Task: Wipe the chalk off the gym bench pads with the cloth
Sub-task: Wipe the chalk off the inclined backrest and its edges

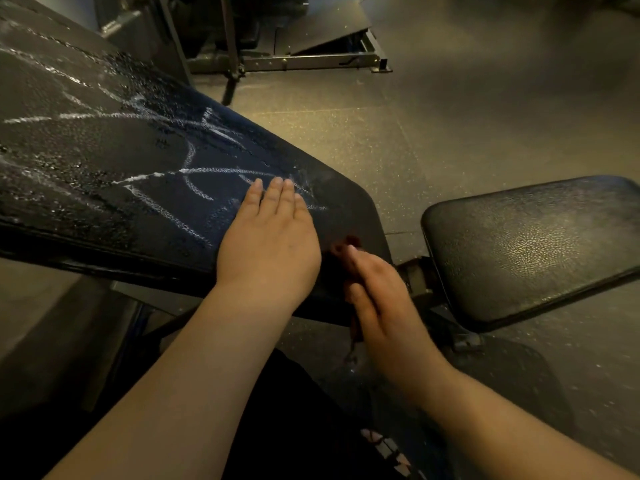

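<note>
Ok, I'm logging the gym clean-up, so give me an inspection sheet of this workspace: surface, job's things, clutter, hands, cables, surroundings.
Surface: long bench pad scrawled with white chalk lines; seat pad shows no lines.
Job's things: dark reddish cloth at the long pad's near edge.
Clutter: nothing seen.
Hands: left hand lies flat on the long pad; right hand grips the cloth.
Cables: nothing seen.
Surroundings: speckled floor; metal equipment frame behind.
</note>
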Demonstrator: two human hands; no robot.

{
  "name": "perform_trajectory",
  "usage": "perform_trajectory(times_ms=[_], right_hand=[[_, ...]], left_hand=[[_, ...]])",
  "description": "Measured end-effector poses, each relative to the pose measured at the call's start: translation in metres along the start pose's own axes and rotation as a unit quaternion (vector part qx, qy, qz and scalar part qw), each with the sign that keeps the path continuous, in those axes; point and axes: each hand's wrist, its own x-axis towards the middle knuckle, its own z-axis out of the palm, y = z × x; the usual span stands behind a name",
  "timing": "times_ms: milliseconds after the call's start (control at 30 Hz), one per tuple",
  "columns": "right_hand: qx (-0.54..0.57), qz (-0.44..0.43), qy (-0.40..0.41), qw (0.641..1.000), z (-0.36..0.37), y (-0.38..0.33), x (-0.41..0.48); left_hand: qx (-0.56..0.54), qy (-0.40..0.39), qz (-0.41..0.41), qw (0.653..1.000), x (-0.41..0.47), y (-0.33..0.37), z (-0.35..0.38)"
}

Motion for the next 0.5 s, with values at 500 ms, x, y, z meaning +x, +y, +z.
perform_trajectory(times_ms=[500], right_hand=[[0.006,0.134,0.121,0.984,-0.003,0.029,0.001]], left_hand=[[-0.005,-0.009,-0.004,1.000,-0.004,0.003,0.000]])
